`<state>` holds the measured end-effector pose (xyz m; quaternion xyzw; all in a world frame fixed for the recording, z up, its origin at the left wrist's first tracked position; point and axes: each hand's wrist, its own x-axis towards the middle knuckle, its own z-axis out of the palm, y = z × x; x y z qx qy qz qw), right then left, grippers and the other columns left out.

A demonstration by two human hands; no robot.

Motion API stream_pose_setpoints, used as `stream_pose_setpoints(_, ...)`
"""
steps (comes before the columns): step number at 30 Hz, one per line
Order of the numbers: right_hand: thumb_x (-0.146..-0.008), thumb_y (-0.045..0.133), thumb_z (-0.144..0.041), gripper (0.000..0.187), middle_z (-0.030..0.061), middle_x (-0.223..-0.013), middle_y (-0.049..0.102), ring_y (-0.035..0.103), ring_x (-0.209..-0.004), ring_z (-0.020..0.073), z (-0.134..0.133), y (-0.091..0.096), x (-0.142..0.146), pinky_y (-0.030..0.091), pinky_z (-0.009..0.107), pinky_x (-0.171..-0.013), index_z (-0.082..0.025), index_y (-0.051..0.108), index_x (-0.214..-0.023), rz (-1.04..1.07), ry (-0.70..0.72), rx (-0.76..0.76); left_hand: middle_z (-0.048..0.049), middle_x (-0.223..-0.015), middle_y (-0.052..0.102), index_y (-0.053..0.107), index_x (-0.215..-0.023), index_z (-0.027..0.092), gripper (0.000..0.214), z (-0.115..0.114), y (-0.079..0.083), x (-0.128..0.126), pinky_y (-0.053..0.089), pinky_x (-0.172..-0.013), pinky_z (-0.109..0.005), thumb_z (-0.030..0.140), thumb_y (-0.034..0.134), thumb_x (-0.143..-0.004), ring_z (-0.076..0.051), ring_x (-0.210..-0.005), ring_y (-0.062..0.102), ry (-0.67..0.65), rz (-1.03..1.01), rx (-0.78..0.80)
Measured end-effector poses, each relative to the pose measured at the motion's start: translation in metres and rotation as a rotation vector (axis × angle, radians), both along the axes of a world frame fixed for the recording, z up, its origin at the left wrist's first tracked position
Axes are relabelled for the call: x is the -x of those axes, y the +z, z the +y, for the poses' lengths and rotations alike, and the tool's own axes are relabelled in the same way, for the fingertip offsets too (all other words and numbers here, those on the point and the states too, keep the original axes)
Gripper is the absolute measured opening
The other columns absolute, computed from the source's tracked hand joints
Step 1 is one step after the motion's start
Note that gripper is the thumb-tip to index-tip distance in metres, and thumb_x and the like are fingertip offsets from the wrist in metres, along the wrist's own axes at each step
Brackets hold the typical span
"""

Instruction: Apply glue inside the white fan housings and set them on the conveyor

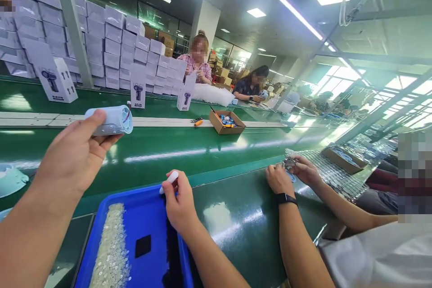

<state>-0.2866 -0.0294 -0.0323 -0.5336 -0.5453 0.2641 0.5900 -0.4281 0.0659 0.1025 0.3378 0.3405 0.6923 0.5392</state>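
My left hand (pixel 72 153) is closed around a light blue plastic cylinder (pixel 116 120), raised over the green bench. Its open end faces right, with a thin red wire showing at the rim. My right hand (pixel 180 204) grips a short white pen-like stick (pixel 173 177) above the right rim of a blue tray (pixel 148 216). Inside that tray lie many small clear washers (pixel 113 243) along the left, a black square piece (pixel 143 246) in the middle and more black pieces (pixel 172 252) at the right.
A co-worker's hands (pixel 286 180) handle a small part to my right. A cardboard box (pixel 227 122) of small parts and an orange-handled tool (pixel 198 123) sit across the bench. White boxes (pixel 113 47) are stacked behind; light blue parts (pixel 11 180) lie at far left.
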Motion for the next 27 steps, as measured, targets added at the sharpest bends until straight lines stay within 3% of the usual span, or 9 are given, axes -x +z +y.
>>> stream_pose_setpoints(8,-0.091,0.044,-0.031,0.014,0.0019,-0.083,0.055,0.053,-0.071,0.0141,0.0,-0.002,-0.002,0.045,0.027,-0.067,-0.021,0.052,-0.097,-0.057,-0.018,0.025,-0.0008,-0.087,0.068,0.059,-0.072,0.016,0.007,-0.002,0.003,-0.001,0.055,-0.079,-0.03,0.013,0.06,-0.079,-0.016,-0.095,0.062,0.001,-0.035,0.027)
stream_pose_setpoints(11,-0.091,0.045,-0.03,0.014,0.002,-0.082,0.056,0.054,-0.071,0.0141,-0.002,0.0,-0.001,0.045,0.027,-0.067,-0.02,0.052,-0.098,-0.079,-0.026,0.011,-0.0016,-0.083,0.066,0.06,-0.074,0.016,0.01,-0.004,0.003,0.0,0.056,-0.072,-0.026,0.01,0.055,-0.08,-0.013,-0.085,0.061,-0.047,-0.075,0.055)
stream_pose_setpoints(17,-0.088,0.05,-0.027,0.008,-0.003,-0.069,0.052,0.048,-0.059,0.0107,-0.015,0.005,0.006,0.04,0.022,-0.056,-0.021,0.054,-0.084,-0.112,0.21,0.06,-0.0016,-0.072,0.06,0.06,-0.072,0.013,0.015,-0.005,-0.001,0.004,0.054,-0.065,-0.022,0.003,0.049,-0.078,-0.009,-0.069,0.055,-0.119,-0.045,0.16)
stream_pose_setpoints(22,-0.091,0.047,-0.03,0.011,-0.0008,-0.074,0.053,0.052,-0.064,0.0118,-0.022,0.005,0.005,0.043,0.024,-0.061,-0.02,0.052,-0.089,-0.05,0.028,0.018,-0.0032,-0.071,0.06,0.061,-0.071,0.011,0.012,0.0,-0.006,0.013,0.055,-0.065,-0.027,0.004,0.052,-0.074,-0.011,-0.068,0.056,-0.147,-0.083,0.191)
stream_pose_setpoints(27,-0.092,0.044,-0.04,0.021,-0.0016,-0.074,0.051,0.051,-0.064,0.0122,-0.027,0.003,0.001,0.045,0.024,-0.061,-0.02,0.05,-0.097,0.045,-0.028,0.067,-0.0055,-0.074,0.062,0.064,-0.074,0.011,0.01,0.0,-0.011,0.019,0.052,-0.059,-0.027,0.007,0.057,-0.07,-0.013,-0.067,0.058,-0.214,-0.005,0.164)
